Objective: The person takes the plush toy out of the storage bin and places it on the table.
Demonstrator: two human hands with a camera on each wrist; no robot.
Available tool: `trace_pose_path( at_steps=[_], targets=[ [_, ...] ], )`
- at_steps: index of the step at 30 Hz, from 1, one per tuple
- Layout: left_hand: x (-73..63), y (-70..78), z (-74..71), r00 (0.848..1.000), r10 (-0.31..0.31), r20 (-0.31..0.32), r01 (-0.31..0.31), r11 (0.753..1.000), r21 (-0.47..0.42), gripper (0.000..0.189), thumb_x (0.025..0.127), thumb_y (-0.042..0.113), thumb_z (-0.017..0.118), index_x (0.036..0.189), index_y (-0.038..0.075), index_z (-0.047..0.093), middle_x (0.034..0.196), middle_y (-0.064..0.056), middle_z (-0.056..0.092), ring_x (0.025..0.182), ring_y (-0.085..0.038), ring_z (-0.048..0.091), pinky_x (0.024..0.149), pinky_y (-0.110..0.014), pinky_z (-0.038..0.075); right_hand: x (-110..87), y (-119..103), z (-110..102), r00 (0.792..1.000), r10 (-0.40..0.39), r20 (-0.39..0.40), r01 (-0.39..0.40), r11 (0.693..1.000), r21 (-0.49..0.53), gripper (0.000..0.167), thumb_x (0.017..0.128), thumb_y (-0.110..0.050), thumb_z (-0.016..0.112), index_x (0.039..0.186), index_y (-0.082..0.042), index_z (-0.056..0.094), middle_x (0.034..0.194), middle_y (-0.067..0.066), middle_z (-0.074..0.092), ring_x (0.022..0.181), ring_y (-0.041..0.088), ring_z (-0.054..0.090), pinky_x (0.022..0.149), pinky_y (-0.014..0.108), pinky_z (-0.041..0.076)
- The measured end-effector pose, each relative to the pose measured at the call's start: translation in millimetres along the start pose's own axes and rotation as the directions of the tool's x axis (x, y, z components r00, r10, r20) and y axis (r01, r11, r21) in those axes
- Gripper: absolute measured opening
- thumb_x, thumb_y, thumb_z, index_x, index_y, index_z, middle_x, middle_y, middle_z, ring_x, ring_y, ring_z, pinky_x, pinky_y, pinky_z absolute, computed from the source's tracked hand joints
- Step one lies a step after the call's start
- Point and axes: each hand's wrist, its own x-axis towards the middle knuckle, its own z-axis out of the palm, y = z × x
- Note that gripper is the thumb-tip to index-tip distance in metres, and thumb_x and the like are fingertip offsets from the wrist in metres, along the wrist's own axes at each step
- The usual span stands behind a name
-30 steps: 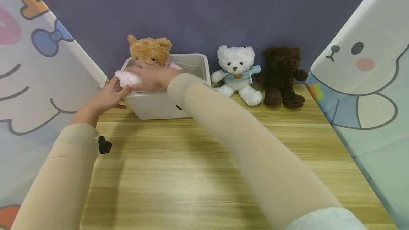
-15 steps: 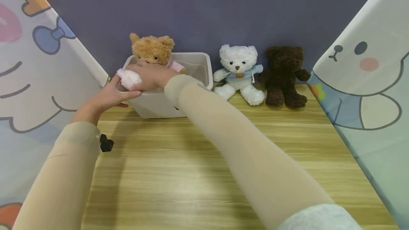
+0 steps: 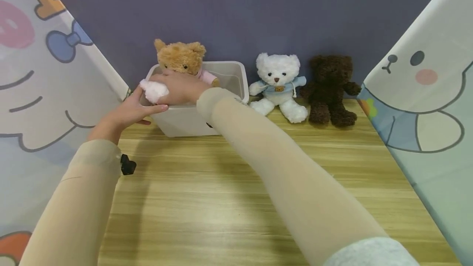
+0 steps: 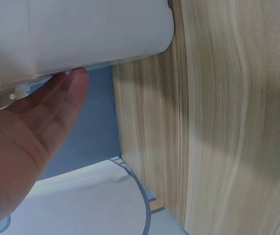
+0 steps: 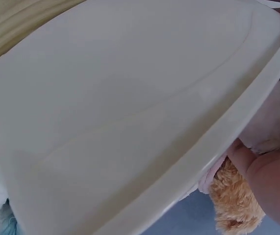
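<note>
A pale pink plush toy (image 3: 154, 91) sits at the left front of the light grey bin (image 3: 188, 122). My right hand (image 3: 181, 87) holds it from above, and its fingertips are hidden. In the right wrist view, the toy's pale fur (image 5: 272, 115) and one dark eye show beside my palm. My left hand (image 3: 127, 113) touches the bin's left side with straight fingers; its thumb lies along the front rim. The left wrist view shows those fingers (image 4: 63, 105) against the bin wall. Behind my right hand, a tan teddy bear (image 3: 181, 55) in pink rises out of the bin.
Right of the bin, a white teddy bear (image 3: 278, 70) in a blue top sits against the dark back wall (image 3: 236, 11). Beside it sits a dark brown teddy bear (image 3: 330, 89). Cartoon-printed panels (image 3: 425, 106) flank the wooden table (image 3: 207, 200) on both sides.
My left thumb has straightened along the bin's front rim. The whole scene has shifted slightly right in the head view. My right hand stays on the pale pink plush toy.
</note>
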Motion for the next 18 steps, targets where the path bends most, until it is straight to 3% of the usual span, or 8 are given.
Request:
trace_pose_path(
  at_steps=[6,11,18],
  targets=[
    [-2.2,2.8,-1.5,1.000,-0.024,0.005,0.024,1.000,-0.015,0.120,0.100,0.052,0.071,0.163,0.043,-0.031,0.176,0.001,-0.028,0.161,-0.053,0.020,0.102,-0.065,0.060,-5.1,6.6,-6.5,0.998,-0.028,-0.049,0.028,1.000,0.002,0.077,0.103,-0.057,0.064,0.168,-0.046,0.025,0.178,-0.013,0.018,0.153,0.012,0.039,0.117,0.032,0.044],
    [-2.1,2.1,-2.7,0.999,-0.037,0.008,0.037,0.999,-0.004,0.122,0.100,0.053,0.069,0.161,0.039,-0.035,0.174,0.002,-0.033,0.162,-0.053,0.016,0.106,-0.066,0.057,-15.4,10.6,-13.9,0.994,-0.040,-0.105,0.039,0.999,-0.019,0.073,0.103,-0.058,0.062,0.167,-0.044,0.030,0.175,-0.012,0.025,0.159,0.011,0.034,0.125,0.033,0.040],
    [1.2,0.6,-1.0,1.000,-0.002,0.006,0.002,1.000,-0.013,0.117,0.100,0.051,0.070,0.162,0.048,-0.030,0.178,0.000,-0.025,0.158,-0.052,0.028,0.103,-0.064,0.059,-31.8,9.7,-27.3,0.977,-0.108,-0.183,0.106,0.994,-0.019,0.068,0.103,-0.056,0.065,0.164,-0.043,0.037,0.161,-0.011,0.043,0.129,0.009,0.053,0.103,0.025,0.048]
  ],
)
